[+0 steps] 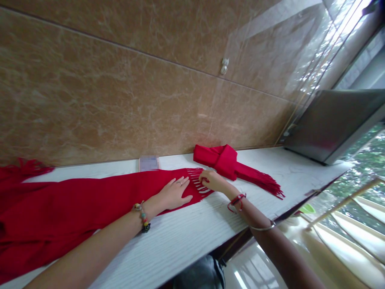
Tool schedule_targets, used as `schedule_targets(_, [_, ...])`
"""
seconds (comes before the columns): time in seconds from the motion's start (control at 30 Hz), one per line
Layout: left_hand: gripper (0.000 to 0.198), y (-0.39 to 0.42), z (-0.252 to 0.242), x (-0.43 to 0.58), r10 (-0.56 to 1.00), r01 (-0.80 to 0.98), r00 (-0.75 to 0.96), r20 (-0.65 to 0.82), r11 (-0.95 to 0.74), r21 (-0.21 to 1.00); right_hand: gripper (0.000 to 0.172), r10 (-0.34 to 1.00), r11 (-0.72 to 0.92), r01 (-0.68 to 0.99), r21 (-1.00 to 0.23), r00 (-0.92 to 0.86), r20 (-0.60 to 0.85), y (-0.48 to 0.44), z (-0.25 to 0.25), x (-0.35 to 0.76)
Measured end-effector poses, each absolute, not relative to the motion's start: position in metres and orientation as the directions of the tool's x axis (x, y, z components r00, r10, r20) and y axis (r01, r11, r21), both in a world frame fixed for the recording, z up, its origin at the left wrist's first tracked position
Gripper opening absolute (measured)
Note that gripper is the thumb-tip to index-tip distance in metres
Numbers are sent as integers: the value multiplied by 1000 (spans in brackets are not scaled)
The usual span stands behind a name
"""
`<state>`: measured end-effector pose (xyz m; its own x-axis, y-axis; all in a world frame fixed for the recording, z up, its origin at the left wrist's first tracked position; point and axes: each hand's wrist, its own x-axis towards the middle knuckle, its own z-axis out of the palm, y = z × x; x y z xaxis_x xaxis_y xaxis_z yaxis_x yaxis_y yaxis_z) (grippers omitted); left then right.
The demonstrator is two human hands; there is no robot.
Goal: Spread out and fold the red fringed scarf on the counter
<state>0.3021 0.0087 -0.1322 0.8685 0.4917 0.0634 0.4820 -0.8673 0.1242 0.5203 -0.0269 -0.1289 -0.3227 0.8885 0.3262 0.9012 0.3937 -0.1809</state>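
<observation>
Red scarf [90, 204], spread flat on the white table [186, 237], long axis running left to right along the wall [120, 100]. Its fringe [197, 180] forms the right-hand end, just ahead of both hands. Left hand [174, 194]: open, palm down, fingers together, pressing the cloth just short of the fringe. Right hand [213, 181]: nearer the end, fingertips closed on fringe strands. Folded scarf [224, 158]: behind the right hand against the wall, apart from it, its tassels trailing rightward. Count: two scarves, two hands. A grey case [327, 120] stands at the table's far right.
</observation>
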Motion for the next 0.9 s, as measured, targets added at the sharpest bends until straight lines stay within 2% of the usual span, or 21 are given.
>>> schedule_targets(0.1, [66, 9, -133, 302, 489, 480, 870, 63, -869, 123, 20, 910, 289, 940, -180, -211, 357, -28, -131, 539])
schedule_targets(0.27, [69, 8, -134, 303, 508, 496, 857, 82, -858, 136, 19, 836, 363, 912, -191, -228, 498, -21, -125, 525])
schedule_targets(0.37, [71, 8, -134, 303, 537, 524, 839, 82, -840, 143, 17, 871, 353, 930, -105, -285, 401, -7, -125, 504])
schedule_targets(0.47, [75, 8, -134, 303, 567, 555, 821, 63, -819, 145, 12, 917, 295, 954, -50, -268, 297, 3, -128, 501])
schedule_targets(0.67, [75, 7, -132, 303, 563, 551, 825, 44, -820, 154, 12, 947, 168, 986, -15, -157, 280, -8, -124, 524])
schedule_targets(0.8, [74, 6, -130, 304, 563, 550, 824, 60, -821, 153, 20, 913, 246, 969, -14, -227, 339, -3, -118, 505])
schedule_targets(0.9, [72, 6, -130, 304, 562, 549, 824, 67, -823, 145, 18, 919, 269, 963, -5, -255, 299, 11, -120, 487])
